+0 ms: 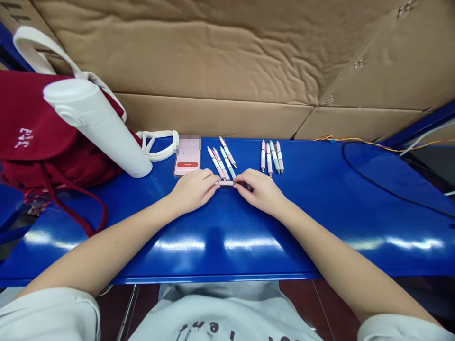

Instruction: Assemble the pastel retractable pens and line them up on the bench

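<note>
Pen (pixel 226 183) over counter (pixel 320 175), pens (pixel 216 164) at twelve o'clock | left hand (pixel 195 190) at nine, right hand (pixel 261 192) at three, each grip pinching an end, contact part-hidden | likely light, stiff, slick; best held near ends

Twelve o'clock points away from the person, with the slim pink pen (pixel 226 183) at the centre, crosswise between the left hand (pixel 194 190) at nine and the right hand (pixel 263 191) at three. On the smooth blue tabletop (pixel 313 189), four slim pastel pens (pixel 221 164) lie just beyond it near twelve; four more slim pastel pens (pixel 274 155) lie at two. A flat rectangular phone (pixel 188 157) lies at ten. Farther out at ten come a white strap loop (pixel 161 156), a white cylindrical bottle (pixel 101 128) and, just beside the bottle, a dark-red cloth bag (pixel 35 113). A thin black cable (pixel 369 178) crosses at three, thin yellow wires (pixel 355 139) between two and three. Brown cardboard panels (pixel 213 57) stand behind everything at twelve.
</note>
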The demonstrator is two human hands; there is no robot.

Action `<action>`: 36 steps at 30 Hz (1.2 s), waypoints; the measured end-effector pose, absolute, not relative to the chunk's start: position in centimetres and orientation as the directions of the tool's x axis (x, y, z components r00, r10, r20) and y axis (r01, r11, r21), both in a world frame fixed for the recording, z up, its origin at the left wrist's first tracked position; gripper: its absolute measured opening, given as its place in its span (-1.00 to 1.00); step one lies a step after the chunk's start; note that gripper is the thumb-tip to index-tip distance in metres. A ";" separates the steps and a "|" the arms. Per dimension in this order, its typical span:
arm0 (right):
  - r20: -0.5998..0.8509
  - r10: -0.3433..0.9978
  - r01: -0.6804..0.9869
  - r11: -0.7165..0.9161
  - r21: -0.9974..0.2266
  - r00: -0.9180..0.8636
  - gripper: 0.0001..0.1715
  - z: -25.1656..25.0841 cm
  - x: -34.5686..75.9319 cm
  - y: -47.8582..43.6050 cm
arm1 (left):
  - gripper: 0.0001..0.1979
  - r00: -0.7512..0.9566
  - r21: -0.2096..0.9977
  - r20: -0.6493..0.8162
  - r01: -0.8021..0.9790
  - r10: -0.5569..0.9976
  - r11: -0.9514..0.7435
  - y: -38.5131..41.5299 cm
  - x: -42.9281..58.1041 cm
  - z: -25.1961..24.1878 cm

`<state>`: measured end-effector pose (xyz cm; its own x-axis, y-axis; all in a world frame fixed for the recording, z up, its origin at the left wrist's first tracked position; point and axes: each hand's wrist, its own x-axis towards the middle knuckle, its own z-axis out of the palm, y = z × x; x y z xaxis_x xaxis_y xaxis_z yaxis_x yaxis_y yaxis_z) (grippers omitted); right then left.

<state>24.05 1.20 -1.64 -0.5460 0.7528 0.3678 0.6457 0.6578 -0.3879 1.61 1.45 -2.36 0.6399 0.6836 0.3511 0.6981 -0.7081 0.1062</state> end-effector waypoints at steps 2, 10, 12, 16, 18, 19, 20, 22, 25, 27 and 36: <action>0.382 0.754 0.629 0.657 -0.416 -0.535 -0.85 -1.7 24.0 1.1 | -0.73 0.641 0.102 0.356 0.696 0.679 -0.711 1.4 1.6 -2.3; 0.355 0.776 0.592 0.629 -0.505 -0.522 -0.80 -2.4 23.6 1.3 | -0.73 0.647 0.070 0.356 0.702 0.675 -0.709 1.5 2.2 -2.5; 0.358 0.793 0.576 0.605 -0.549 -0.492 -0.69 -2.6 23.6 1.2 | -0.73 0.660 0.056 0.354 0.692 0.662 -0.720 1.4 2.4 -2.3; 0.381 0.853 0.547 0.521 -0.655 -0.357 -0.88 -3.0 23.8 1.0 | -0.77 0.621 0.081 0.445 0.689 0.645 -0.720 1.3 2.8 -2.1; 0.383 0.859 0.529 0.511 -0.678 -0.339 -0.95 -3.3 23.9 1.0 | -0.80 0.610 0.106 0.465 0.681 0.641 -0.725 1.4 2.8 -2.1; 0.375 0.867 0.528 0.497 -0.689 -0.328 -0.96 -3.4 24.0 1.1 | -0.80 0.607 0.108 0.478 0.677 0.635 -0.728 1.5 2.8 -2.1; 0.364 0.877 0.526 0.480 -0.702 -0.314 -0.97 -3.4 24.1 1.1 | -0.80 0.608 0.103 0.483 0.675 0.630 -0.730 1.6 2.7 -2.2; 0.327 0.896 0.519 0.442 -0.732 -0.302 -0.94 -3.4 24.1 1.2 | -0.79 0.628 0.084 0.470 0.668 0.621 -0.739 1.7 2.6 -2.2; 0.285 0.913 0.483 0.398 -0.780 -0.292 -0.90 -3.1 24.1 1.2 | -0.76 0.637 0.089 0.456 0.663 0.622 -0.744 1.7 2.4 -2.2; 0.255 0.918 0.474 0.377 -0.796 -0.303 -0.87 -2.8 24.0 1.2 | -0.76 0.639 0.095 0.453 0.658 0.621 -0.747 1.7 2.4 -2.2; 0.209 0.888 0.511 0.413 -0.754 -0.410 -0.62 -1.9 24.5 0.7 | -0.75 0.641 0.089 0.479 0.645 0.600 -0.759 1.6 1.8 -2.4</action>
<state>24.52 0.69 -1.92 -0.4097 0.8879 0.2090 0.5106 0.4131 -0.7541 1.81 1.62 -2.35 0.6411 0.6001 0.4785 0.6445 -0.7594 0.0889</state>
